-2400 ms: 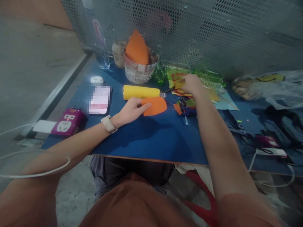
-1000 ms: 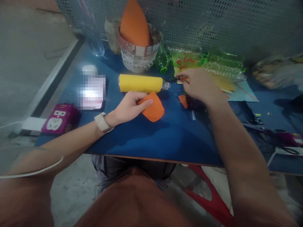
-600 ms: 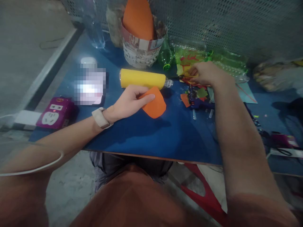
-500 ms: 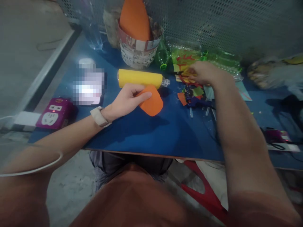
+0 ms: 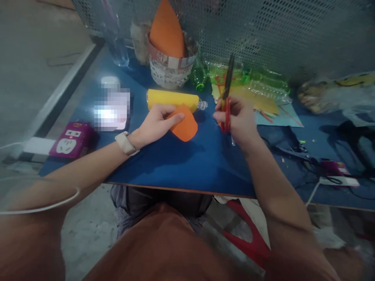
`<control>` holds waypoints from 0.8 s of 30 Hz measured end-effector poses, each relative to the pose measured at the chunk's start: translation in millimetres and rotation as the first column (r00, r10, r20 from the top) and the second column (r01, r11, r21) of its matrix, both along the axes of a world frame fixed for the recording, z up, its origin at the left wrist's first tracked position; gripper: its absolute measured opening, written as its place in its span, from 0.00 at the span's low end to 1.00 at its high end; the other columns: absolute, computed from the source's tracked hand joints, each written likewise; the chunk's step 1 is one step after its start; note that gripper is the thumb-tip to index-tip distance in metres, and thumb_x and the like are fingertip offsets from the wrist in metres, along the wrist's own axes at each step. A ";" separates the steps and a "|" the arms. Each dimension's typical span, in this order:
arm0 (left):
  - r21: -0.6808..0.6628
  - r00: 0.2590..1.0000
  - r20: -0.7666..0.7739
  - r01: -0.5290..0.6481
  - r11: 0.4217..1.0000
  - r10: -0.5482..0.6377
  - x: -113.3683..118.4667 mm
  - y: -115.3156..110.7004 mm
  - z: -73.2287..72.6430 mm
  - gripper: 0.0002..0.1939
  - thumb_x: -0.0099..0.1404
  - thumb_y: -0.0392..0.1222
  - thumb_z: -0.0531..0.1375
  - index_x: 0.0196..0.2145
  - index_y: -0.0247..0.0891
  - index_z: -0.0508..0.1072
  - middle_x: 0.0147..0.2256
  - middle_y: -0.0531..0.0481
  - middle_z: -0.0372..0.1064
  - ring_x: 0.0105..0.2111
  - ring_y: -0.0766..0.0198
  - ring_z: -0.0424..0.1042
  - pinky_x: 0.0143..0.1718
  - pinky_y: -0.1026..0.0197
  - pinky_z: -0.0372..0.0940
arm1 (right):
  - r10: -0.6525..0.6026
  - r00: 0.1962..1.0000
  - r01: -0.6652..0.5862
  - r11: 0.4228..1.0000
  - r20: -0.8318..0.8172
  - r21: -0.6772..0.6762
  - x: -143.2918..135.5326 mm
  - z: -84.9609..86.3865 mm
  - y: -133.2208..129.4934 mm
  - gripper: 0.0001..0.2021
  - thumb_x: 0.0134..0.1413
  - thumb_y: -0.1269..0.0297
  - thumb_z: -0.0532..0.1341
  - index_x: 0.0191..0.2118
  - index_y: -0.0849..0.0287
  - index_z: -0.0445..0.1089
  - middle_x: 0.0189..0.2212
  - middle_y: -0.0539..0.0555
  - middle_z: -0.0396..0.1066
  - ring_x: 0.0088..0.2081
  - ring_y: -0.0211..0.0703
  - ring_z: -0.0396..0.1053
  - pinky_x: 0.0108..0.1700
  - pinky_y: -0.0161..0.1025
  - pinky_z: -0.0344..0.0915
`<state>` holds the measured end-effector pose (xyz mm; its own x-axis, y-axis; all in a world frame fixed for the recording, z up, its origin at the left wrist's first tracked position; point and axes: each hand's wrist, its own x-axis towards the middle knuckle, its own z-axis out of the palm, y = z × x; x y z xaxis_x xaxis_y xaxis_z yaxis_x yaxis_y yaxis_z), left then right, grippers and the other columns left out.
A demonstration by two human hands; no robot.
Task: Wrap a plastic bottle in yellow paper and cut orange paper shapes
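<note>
My left hand (image 5: 159,123) pinches an orange paper piece (image 5: 186,127) with rounded edges between thumb and fingers, just above the blue table (image 5: 170,168). Right behind it lies a clear bottle wrapped in yellow paper (image 5: 172,98), its neck pointing right. In my right hand (image 5: 238,119) is a pair of scissors (image 5: 227,88), gripped at the red handles with the dark blades pointing up and away from me. That hand hides part of the scraps and the glue stick below it.
At the back stands a paper-covered pot (image 5: 170,72) holding an orange paper cone (image 5: 166,33), beside a green bottle (image 5: 199,76). Coloured sheets (image 5: 263,103) lie back right. A purple socket box (image 5: 70,138) sits left, near a blurred-out phone. Cables (image 5: 307,160) run along the right.
My right hand has picked up the scissors from the back of the table and brought them nearer and left, blades raised. My left hand keeps holding the orange paper.
</note>
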<state>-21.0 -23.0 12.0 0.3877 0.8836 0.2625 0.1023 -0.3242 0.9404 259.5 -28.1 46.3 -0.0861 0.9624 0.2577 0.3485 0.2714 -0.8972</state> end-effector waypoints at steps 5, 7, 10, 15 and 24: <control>0.126 0.999 0.009 -0.050 0.991 0.050 -1.1 2.0 2.3 0.26 0.78 0.56 0.66 0.26 0.40 0.69 0.25 0.54 0.60 0.27 0.65 0.58 0.29 0.57 0.54 | 0.174 0.985 -0.173 0.972 -0.005 -0.158 -12.7 -13.0 -25.9 0.27 0.52 0.41 0.80 0.29 0.52 0.66 0.24 0.45 0.60 0.27 0.39 0.54 0.31 0.41 0.52; 0.174 0.998 -0.007 -0.053 0.983 0.055 -3.9 4.1 5.5 0.27 0.79 0.57 0.66 0.25 0.39 0.70 0.25 0.54 0.60 0.27 0.65 0.57 0.29 0.57 0.53 | 0.238 0.971 -0.236 0.948 -0.019 -0.213 -11.2 -15.8 -29.6 0.29 0.54 0.40 0.80 0.28 0.53 0.65 0.24 0.45 0.58 0.27 0.38 0.53 0.32 0.41 0.51; 0.212 0.998 -0.037 -0.038 0.977 0.047 -11.1 8.3 11.6 0.28 0.79 0.59 0.66 0.26 0.39 0.71 0.25 0.53 0.63 0.27 0.64 0.58 0.28 0.57 0.54 | 0.266 0.963 -0.266 0.929 -0.033 -0.257 -10.2 -21.4 -32.2 0.28 0.58 0.38 0.78 0.30 0.54 0.67 0.25 0.46 0.61 0.28 0.39 0.56 0.32 0.41 0.52; 0.219 0.998 -0.059 -0.022 0.976 0.035 -20.0 12.7 17.7 0.27 0.79 0.62 0.68 0.29 0.39 0.75 0.26 0.52 0.67 0.28 0.64 0.62 0.29 0.58 0.58 | 0.277 0.961 -0.263 0.924 0.012 -0.276 -13.0 -29.4 -32.5 0.30 0.60 0.40 0.78 0.28 0.53 0.62 0.23 0.45 0.58 0.27 0.38 0.54 0.32 0.40 0.51; 0.217 0.997 -0.083 0.007 0.976 0.011 -17.4 12.2 12.1 0.26 0.77 0.58 0.69 0.27 0.38 0.73 0.25 0.54 0.62 0.27 0.66 0.59 0.29 0.58 0.54 | 0.313 0.950 -0.302 0.905 -0.012 -0.298 -18.1 -29.5 -36.4 0.29 0.63 0.41 0.76 0.27 0.53 0.62 0.23 0.45 0.57 0.27 0.38 0.52 0.31 0.40 0.49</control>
